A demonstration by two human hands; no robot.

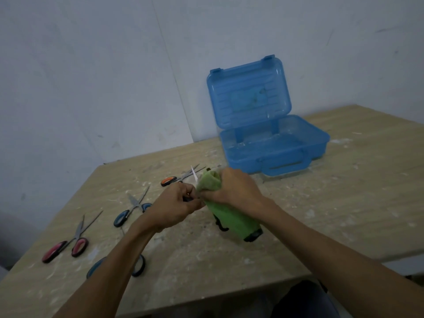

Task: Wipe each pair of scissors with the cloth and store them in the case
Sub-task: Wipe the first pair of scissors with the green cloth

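Note:
My left hand [176,206] grips the dark handles of a pair of scissors, whose bright blade tip [195,176] sticks up beside the cloth. My right hand [236,189] holds the green cloth [229,216] bunched around that blade; the cloth hangs down to a black edge near the table. The open blue case [273,143] stands behind my hands, its lid upright against the wall. More scissors lie on the table: an orange-handled pair [176,179], a blue-handled pair [133,210], a pink-handled pair [68,242], and a blue-handled pair [138,265] partly hidden under my left forearm.
The wooden table [344,203] is dusty with white smears and stands in a corner of grey walls [91,76]. Its front edge runs just below my forearms, and its left edge passes close to the pink-handled scissors.

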